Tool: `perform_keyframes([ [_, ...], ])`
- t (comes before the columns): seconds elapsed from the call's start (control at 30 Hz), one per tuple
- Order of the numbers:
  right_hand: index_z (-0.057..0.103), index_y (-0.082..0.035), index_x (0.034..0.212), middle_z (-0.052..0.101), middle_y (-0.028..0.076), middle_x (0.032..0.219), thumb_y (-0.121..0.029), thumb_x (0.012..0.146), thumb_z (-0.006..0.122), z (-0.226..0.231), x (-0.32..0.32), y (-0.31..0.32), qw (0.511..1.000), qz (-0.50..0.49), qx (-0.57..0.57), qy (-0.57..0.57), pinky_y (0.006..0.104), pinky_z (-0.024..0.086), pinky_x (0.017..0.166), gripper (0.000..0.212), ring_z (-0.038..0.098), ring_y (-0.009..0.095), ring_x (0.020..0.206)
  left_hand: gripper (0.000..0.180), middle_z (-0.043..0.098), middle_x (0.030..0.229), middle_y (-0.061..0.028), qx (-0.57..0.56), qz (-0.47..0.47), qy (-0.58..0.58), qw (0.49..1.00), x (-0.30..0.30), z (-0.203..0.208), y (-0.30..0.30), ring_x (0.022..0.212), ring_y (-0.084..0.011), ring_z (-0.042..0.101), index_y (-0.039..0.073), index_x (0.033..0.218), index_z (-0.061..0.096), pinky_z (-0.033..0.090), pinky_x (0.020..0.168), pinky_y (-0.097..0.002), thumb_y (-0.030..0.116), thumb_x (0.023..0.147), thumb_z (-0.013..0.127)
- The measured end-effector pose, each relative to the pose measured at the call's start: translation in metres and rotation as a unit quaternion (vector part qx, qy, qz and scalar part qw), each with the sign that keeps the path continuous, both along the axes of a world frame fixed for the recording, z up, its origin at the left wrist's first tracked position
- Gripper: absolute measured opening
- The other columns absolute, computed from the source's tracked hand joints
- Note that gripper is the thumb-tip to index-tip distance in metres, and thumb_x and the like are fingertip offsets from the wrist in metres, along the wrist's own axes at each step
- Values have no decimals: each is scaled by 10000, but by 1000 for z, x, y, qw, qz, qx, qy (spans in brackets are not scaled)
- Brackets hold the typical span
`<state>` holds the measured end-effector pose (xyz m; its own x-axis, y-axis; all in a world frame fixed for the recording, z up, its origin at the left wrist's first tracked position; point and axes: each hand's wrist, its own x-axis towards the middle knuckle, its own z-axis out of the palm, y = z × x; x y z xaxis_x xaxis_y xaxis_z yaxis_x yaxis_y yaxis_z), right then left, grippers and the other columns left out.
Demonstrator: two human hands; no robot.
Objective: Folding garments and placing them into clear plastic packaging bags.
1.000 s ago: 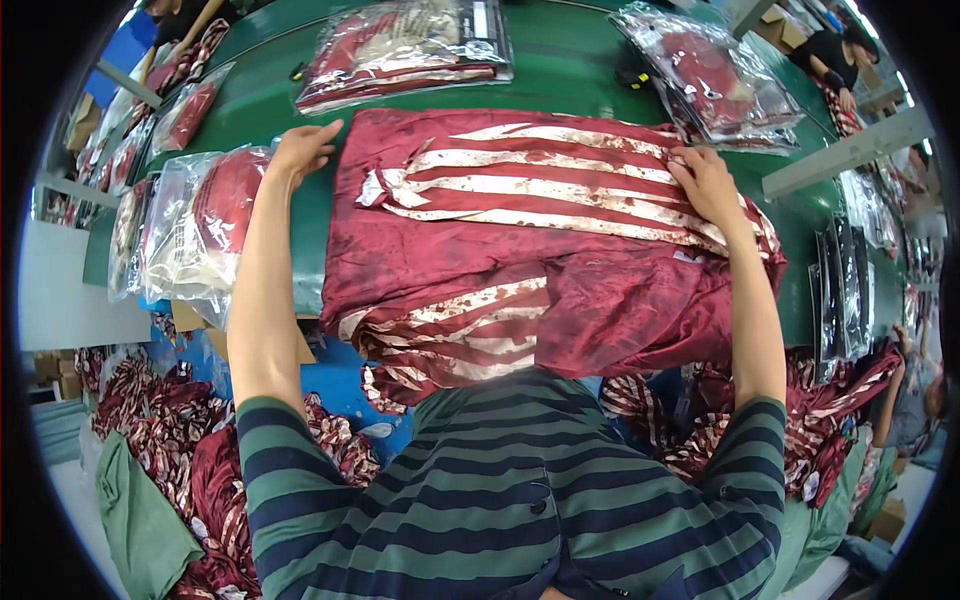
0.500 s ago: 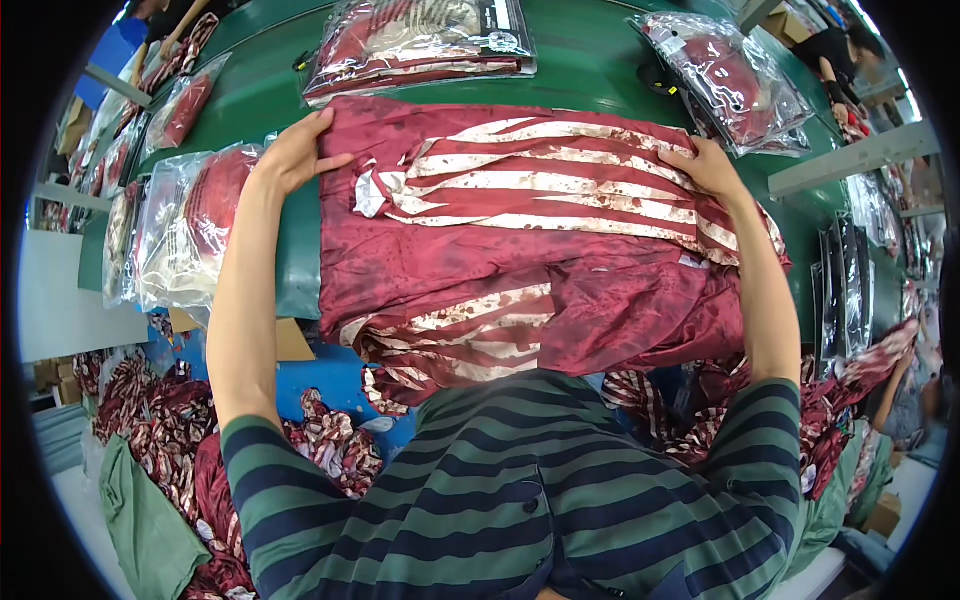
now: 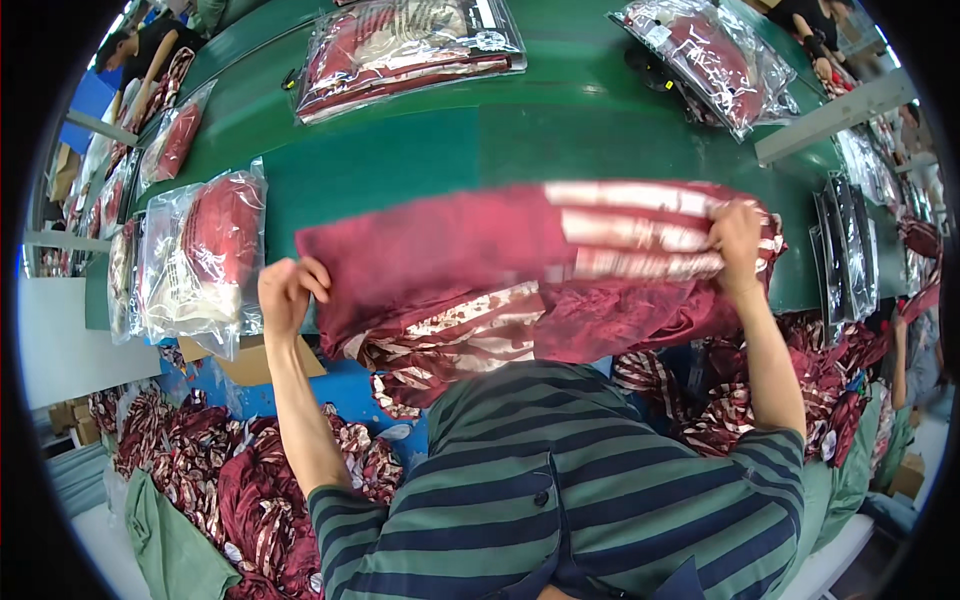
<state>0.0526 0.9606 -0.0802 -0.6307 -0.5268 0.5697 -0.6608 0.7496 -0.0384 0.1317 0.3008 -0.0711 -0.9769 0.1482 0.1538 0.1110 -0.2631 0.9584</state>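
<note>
A dark red garment (image 3: 430,240) with cream, brown-blotched stripes stretches across the front of the green table, its far part folded over toward me and blurred by motion. At its left edge my left hand (image 3: 292,290) is closed, fingers curled against the cloth. My right hand (image 3: 738,245) grips the striped right end, fingers bent round the fabric. The near part of the garment hangs toward my body in loose folds, with a striped piece (image 3: 460,325) bunched in the middle.
Clear bags of red and cream goods lie at the left (image 3: 205,255), far middle (image 3: 410,55) and far right (image 3: 700,60). Flat dark packages (image 3: 845,250) stand at right beside a grey metal bar (image 3: 835,115). Heaped red garments (image 3: 265,480) and a cardboard box (image 3: 265,365) sit below. People work beyond.
The garment's far edge has come toward me, folding over and covering most of the left stripes. Both hands moved nearer with it, and green tabletop shows beyond.
</note>
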Motion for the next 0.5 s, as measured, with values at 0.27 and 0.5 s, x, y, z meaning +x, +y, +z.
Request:
perform_keyframes([
  [0.27, 666, -34, 1070, 640, 68, 1047, -102, 880, 616, 72, 29, -3, 884, -59, -53, -461, 321, 460, 824, 208, 553, 202, 927, 390, 715, 968, -154, -581, 259, -208, 743, 7, 40, 22, 771, -231, 621, -36, 1073, 690, 500, 755, -300, 330, 1018, 565],
  [0.5, 663, 16, 1144, 697, 131, 975, -544, 952, 587, 72, -42, 36, 866, -296, -133, -381, 336, 514, 783, 597, 631, 247, 804, 323, 666, 878, -161, -607, 266, -106, 742, 7, -2, 42, 733, -259, 599, -30, 1083, 603, 495, 697, -338, 284, 1035, 543],
])
